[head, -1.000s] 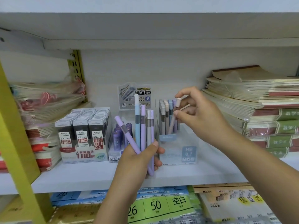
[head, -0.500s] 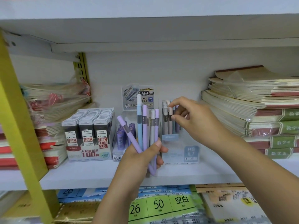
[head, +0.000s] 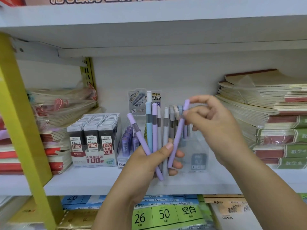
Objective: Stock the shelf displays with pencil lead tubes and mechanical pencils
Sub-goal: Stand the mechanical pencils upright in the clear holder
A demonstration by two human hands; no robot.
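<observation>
Meanwhile left hand (head: 149,161) grips a pencil bunch (head: 155,130); right hand (head: 214,120) pinches one purple pencil (head: 178,133).

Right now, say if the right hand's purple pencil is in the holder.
Out. The right hand pinches the purple pencil by its cap, tilted, before the clear holder.

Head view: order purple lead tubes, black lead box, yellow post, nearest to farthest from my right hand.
From the right hand:
1. Purple lead tubes, centre-left.
2. Black lead box, farther left.
3. Yellow post, far left edge.
</observation>
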